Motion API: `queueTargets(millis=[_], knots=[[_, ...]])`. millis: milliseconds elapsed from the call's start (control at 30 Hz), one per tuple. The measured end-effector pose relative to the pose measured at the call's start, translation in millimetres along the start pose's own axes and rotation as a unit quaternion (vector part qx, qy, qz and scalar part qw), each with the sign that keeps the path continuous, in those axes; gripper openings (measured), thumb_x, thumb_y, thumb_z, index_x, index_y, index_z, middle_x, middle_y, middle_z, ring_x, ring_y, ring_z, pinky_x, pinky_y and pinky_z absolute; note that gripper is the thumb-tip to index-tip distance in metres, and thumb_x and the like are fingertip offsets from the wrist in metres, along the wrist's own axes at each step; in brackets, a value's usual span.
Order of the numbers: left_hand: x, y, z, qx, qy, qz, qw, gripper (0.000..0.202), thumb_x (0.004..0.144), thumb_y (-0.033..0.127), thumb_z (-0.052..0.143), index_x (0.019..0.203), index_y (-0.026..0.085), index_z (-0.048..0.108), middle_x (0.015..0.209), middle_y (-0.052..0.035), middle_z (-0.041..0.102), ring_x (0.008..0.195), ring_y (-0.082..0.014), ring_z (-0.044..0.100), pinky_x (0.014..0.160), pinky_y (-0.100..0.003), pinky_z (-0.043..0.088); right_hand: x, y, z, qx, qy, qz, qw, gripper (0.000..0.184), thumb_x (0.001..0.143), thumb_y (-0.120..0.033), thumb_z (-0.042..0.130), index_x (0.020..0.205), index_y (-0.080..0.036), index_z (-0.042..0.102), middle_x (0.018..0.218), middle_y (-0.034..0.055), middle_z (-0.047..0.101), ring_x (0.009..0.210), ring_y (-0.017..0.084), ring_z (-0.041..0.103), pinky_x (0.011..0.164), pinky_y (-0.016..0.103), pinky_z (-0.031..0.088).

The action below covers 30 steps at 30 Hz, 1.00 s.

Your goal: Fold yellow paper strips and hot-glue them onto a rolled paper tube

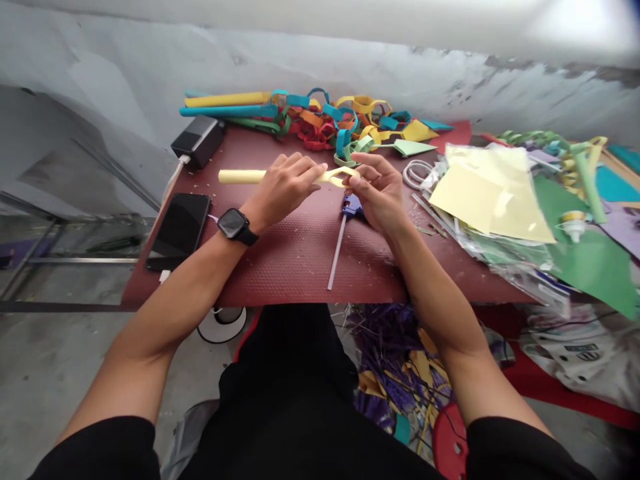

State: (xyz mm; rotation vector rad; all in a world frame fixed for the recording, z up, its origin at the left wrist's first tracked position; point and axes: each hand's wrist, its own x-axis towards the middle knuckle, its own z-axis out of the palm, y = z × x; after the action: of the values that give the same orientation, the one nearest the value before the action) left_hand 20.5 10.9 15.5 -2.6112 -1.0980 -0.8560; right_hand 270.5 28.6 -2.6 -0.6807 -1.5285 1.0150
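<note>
1 yellow paper tube [242, 177] runs under left fingers [303, 168] to right fingers [370, 173].

We see a smooth, matt pale-yellow paper tube [243, 176], a glossy black rectangular phone [179, 232], a dimpled maroon tabletop [280, 260] and shiny clear plastic sleeves [520, 255].

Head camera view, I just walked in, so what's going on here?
A person is holding a pale yellow paper tube above a dark red table. The left hand is wrapped over the tube, while the right hand pinches the looped strip at its end. Partly hidden by the right hand is what looks like a blue glue gun. Colourful paper chains lie behind, with pale yellow sheets to the right.
</note>
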Motion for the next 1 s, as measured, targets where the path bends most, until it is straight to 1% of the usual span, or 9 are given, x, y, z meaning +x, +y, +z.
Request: queueTargets(millis=[100,200,333,433,533,667,800,867,1000], knots=[[-2.0,-3.6,-1.8,0.004,-0.024,-0.008,1.0,0.049,0.106,0.027,0.071,0.153,0.012,0.064,0.133,-0.0196,0.076,0.126,-0.0368,0.067,0.107,-0.054,0.052,-0.8,1.5,-3.5,-0.042,-0.017,-0.041,0.998,0.052,0.081,-0.055,0.097,0.126,-0.036,0.078,0.096,-0.0021,0.076,0.078,0.017,0.068,0.072,0.035,0.061],[-4.2,-9.9,-3.1,-0.006,-0.035,-0.023,0.999,0.052,0.102,0.027,0.079,0.15,0.014,0.066,0.13,-0.0191,0.076,0.125,-0.038,0.066,0.106,-0.054,0.053,-0.5,4.4,-8.0,-0.089,-0.034,-0.068,0.993,0.049,0.082,-0.051,0.096,0.127,-0.036,0.08,0.113,0.0003,0.081,0.089,0.018,0.073,0.077,0.035,0.062],[-5.4,-18.2,0.2,0.001,-0.004,-0.031,1.0,0.034,0.1,0.022,0.078,0.134,0.019,0.075,0.124,-0.0152,0.077,0.12,-0.036,0.068,0.104,-0.054,0.053,0.9,6.9,-10.8,-0.147,-0.05,-0.109,0.982,0.047,0.083,-0.048,0.094,0.127,-0.034,0.081,0.113,0.0015,0.083,0.103,0.022,0.077,0.088,0.04,0.063],[-4.9,-20.7,5.7,0.019,0.038,-0.034,0.999,0.017,0.103,0.02,0.071,0.119,0.021,0.077,0.115,-0.0119,0.079,0.114,-0.0332,0.07,0.104,-0.053,0.053,0.1,6.8,-9.0,-0.177,-0.068,-0.136,0.972,0.045,0.085,-0.043,0.092,0.127,-0.033,0.081,0.103,-0.0008,0.082,0.098,0.021,0.078,0.094,0.043,0.062],[-3.9,-20.5,9.4,0.027,0.048,-0.034,0.998,0.014,0.106,0.02,0.064,0.114,0.02,0.076,0.11,-0.0114,0.079,0.111,-0.0324,0.071,0.102,-0.053,0.054,-2.4,5.9,-5.1,-0.168,-0.085,-0.149,0.971,0.042,0.087,-0.039,0.092,0.127,-0.034,0.082,0.102,-0.001,0.081,0.094,0.02,0.078,0.09,0.041,0.064],[-2.6,-19.0,8.9,0.004,0.05,-0.023,0.998,0.02,0.11,0.023,0.059,0.12,0.021,0.076,0.123,-0.0116,0.082,0.123,-0.0322,0.071,0.113,-0.058,0.052,-5.1,4.1,-0.7,-0.153,-0.103,-0.159,0.97,0.052,0.083,-0.04,0.097,0.132,-0.036,0.081,0.119,0.0017,0.08,0.098,0.02,0.078,0.085,0.037,0.067],[-2.1,-17.6,7.2,-0.036,0.055,-0.013,0.998,0.021,0.111,0.022,0.059,0.123,0.023,0.078,0.14,-0.0097,0.08,0.14,-0.0295,0.067,0.13,-0.064,0.042,-6.5,0.1,1.4,-0.171,-0.135,-0.193,0.957,0.058,0.082,-0.04,0.1,0.136,-0.038,0.08,0.12,0.0015,0.08,0.094,0.018,0.077,0.076,0.033,0.066],[-2.0,-16.5,7.0,-0.044,0.052,-0.01,0.998,0.022,0.112,0.022,0.058,0.122,0.023,0.078,0.141,-0.0096,0.08,0.142,-0.0283,0.068,0.132,-0.064,0.041,-7.1,-2.2,1.9,-0.187,-0.14,-0.219,0.947,0.058,0.084,-0.041,0.099,0.138,-0.042,0.079,0.121,0.0015,0.078,0.097,0.019,0.075,0.075,0.033,0.065],[-1.7,-13.9,7.2,-0.046,0.052,0.006,0.998,0.022,0.113,0.023,0.058,0.124,0.022,0.078,0.14,-0.0099,0.08,0.139,-0.0274,0.071,0.129,-0.061,0.047,-7.1,-3.1,1.3,-0.222,-0.149,-0.247,0.931,0.061,0.084,-0.044,0.099,0.141,-0.045,0.076,0.127,0.004,0.074,0.11,0.025,0.071,0.078,0.038,0.064]])
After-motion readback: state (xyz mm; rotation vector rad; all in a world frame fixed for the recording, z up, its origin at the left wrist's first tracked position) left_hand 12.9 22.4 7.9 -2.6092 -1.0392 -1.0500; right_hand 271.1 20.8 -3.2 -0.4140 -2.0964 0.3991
